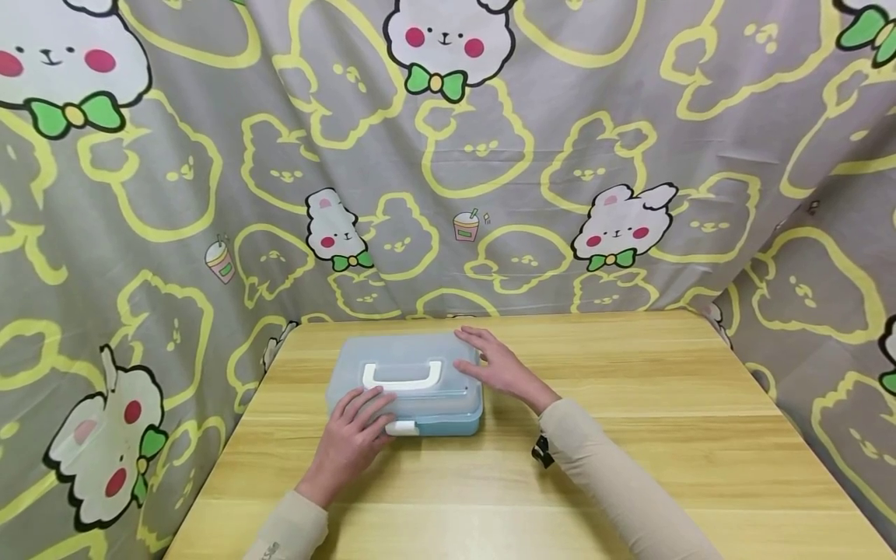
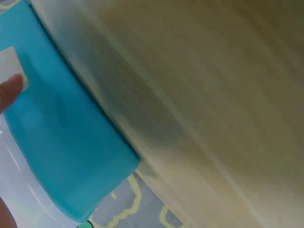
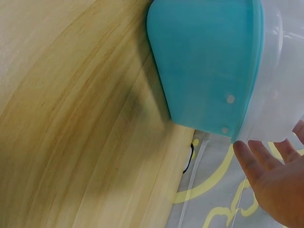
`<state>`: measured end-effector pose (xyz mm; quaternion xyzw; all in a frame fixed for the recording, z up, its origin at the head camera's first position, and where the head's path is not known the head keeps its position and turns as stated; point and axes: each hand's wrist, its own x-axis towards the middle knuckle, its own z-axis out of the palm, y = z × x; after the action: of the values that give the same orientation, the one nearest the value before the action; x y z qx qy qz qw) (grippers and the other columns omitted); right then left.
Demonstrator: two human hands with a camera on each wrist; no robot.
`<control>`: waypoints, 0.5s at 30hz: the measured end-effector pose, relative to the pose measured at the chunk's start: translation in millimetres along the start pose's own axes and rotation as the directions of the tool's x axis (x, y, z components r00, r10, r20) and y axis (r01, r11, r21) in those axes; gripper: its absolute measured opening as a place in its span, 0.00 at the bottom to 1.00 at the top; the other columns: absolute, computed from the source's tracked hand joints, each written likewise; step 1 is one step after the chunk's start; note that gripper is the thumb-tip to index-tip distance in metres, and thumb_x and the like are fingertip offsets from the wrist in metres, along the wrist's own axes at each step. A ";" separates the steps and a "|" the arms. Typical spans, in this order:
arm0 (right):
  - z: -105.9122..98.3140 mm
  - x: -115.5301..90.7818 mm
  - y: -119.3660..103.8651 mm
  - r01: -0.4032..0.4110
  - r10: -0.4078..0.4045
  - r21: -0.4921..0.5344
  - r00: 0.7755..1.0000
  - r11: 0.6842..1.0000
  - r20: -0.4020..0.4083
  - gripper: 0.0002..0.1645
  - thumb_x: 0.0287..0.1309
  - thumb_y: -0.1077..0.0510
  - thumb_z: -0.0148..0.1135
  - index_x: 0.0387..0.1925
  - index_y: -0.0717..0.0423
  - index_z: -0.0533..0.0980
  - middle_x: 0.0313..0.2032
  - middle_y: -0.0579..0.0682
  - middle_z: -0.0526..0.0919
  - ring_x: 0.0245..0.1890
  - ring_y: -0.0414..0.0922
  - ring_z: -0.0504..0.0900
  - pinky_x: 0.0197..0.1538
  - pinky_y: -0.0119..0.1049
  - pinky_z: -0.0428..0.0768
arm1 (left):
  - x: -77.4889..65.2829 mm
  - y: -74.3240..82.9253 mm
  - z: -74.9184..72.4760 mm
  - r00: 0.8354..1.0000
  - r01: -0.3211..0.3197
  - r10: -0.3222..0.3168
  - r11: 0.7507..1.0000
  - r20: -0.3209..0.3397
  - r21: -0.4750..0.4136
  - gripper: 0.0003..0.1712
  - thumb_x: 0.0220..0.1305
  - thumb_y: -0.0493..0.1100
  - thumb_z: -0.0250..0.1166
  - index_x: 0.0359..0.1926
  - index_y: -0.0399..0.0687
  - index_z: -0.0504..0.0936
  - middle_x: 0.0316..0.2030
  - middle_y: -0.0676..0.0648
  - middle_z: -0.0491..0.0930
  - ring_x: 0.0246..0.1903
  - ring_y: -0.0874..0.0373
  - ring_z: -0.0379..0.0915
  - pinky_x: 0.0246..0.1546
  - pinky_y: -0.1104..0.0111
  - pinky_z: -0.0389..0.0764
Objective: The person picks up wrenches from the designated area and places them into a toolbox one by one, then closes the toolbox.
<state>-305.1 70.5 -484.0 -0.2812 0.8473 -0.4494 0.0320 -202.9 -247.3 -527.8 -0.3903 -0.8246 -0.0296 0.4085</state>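
A storage box with a blue base and a cloudy clear lid stands closed on the wooden table. On its top lies a white handle, and a white latch sits on the front. My left hand rests its fingers on the lid's front left part. In the left wrist view, its thumb touches the latch against the blue base. My right hand lies at the lid's right rear, fingers extended; the right wrist view shows its fingertips right at the lid's back edge.
The light wooden table extends to the right and in front of the box. A grey curtain with cartoon prints hangs behind the table and along both sides. Something small and black shows under the right sleeve near the wrist.
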 end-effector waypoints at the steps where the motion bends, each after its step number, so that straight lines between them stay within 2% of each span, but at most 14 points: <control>1: 0.5 -0.1 0.3 -0.001 0.001 0.005 1.000 1.000 0.001 0.41 0.73 0.45 0.62 0.79 0.53 0.61 0.80 0.57 0.56 0.78 0.60 0.60 0.73 0.61 0.69 | -0.3 0.1 0.1 1.000 0.017 -0.017 1.000 0.002 -0.018 0.16 0.52 0.50 0.75 0.40 0.48 0.87 0.62 0.46 0.82 0.63 0.44 0.76 0.66 0.49 0.71; 3: 1.5 -0.3 0.7 -0.003 0.003 0.015 1.000 1.000 0.003 0.41 0.73 0.46 0.62 0.80 0.53 0.60 0.80 0.56 0.55 0.78 0.60 0.60 0.73 0.62 0.68 | -0.4 0.1 0.4 0.999 0.045 -0.045 0.998 0.005 -0.045 0.18 0.52 0.52 0.77 0.39 0.47 0.86 0.62 0.46 0.82 0.62 0.44 0.76 0.67 0.50 0.70; 7: 1.4 -0.2 1.5 -0.002 0.002 0.008 1.000 1.000 0.005 0.41 0.73 0.45 0.61 0.80 0.53 0.60 0.81 0.56 0.55 0.78 0.60 0.59 0.72 0.61 0.69 | -0.6 1.1 0.1 0.996 0.087 -0.085 0.993 0.021 -0.080 0.17 0.60 0.56 0.74 0.36 0.48 0.84 0.61 0.46 0.81 0.63 0.44 0.76 0.68 0.51 0.68; 15: -2.6 0.8 -0.3 -0.030 0.030 0.003 0.999 1.000 0.018 0.41 0.73 0.45 0.61 0.80 0.52 0.60 0.81 0.53 0.55 0.79 0.58 0.59 0.72 0.59 0.70 | 1.7 5.6 -4.1 0.983 0.150 -0.139 0.985 0.118 -0.085 0.19 0.52 0.53 0.79 0.35 0.49 0.81 0.64 0.45 0.78 0.66 0.44 0.71 0.72 0.51 0.63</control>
<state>-306.4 71.9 -482.0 -0.2723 0.8503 -0.4479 0.0471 -197.1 -243.8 -525.4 -0.3490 -0.8701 -0.0758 0.3397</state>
